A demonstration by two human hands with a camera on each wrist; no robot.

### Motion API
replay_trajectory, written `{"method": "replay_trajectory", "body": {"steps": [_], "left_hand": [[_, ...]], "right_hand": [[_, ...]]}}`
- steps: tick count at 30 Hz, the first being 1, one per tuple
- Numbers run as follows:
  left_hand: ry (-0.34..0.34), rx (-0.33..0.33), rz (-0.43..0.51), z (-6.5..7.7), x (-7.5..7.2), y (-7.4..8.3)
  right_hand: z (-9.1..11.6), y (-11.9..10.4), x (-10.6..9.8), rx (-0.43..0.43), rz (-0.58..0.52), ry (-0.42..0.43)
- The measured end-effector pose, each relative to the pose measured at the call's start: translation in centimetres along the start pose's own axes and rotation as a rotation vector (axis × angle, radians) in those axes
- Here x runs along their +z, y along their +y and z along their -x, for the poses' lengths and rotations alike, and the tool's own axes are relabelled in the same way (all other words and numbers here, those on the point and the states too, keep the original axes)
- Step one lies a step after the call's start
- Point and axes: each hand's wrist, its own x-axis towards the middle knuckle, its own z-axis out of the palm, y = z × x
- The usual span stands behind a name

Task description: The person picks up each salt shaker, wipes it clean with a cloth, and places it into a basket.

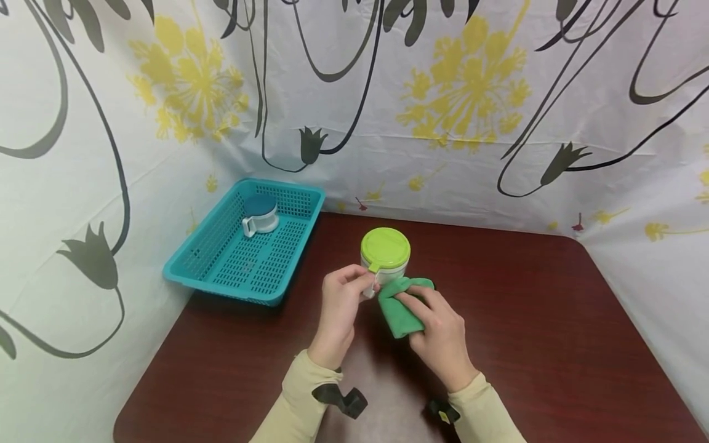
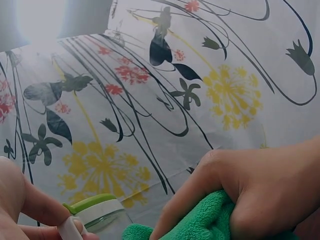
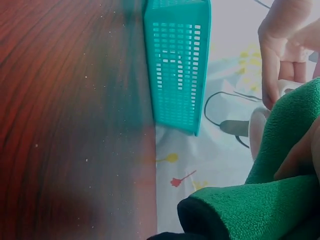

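Observation:
A clear jar with a lime-green lid (image 1: 385, 247) and a white handle is held over the middle of the table. My left hand (image 1: 341, 301) pinches the handle between thumb and fingers. In my right hand (image 1: 443, 332) is a folded green cloth (image 1: 400, 317), gripped and pressed against the near right side of the jar. The left wrist view shows the jar (image 2: 102, 217) between both hands, its lower part out of frame. In the right wrist view the cloth (image 3: 295, 130) hides most of the jar.
A turquoise basket (image 1: 221, 289) stands at the table's back left. Inside it lies a second jar with a blue lid (image 1: 260, 205) and white handle. The dark red table (image 1: 526, 320) meets a patterned white curtain (image 1: 354, 111) behind and at the sides.

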Motion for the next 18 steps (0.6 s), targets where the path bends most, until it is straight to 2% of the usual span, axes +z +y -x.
{"method": "replay_trajectory", "body": {"steps": [7,15,18], "left_hand": [[0.022,-0.018,-0.004,0.2,-0.4,-0.4],[0.023,0.000,0.017,-0.2,-0.4,-0.5],[0.035,0.003,0.020,-0.2,-0.5,-0.5]], "right_hand": [[0.6,0.3,0.2,0.035,0.029,-0.017],[0.4,0.8,0.0,0.081,0.028,-0.004],[0.4,1.1,0.1,0.128,0.034,0.010]]}}
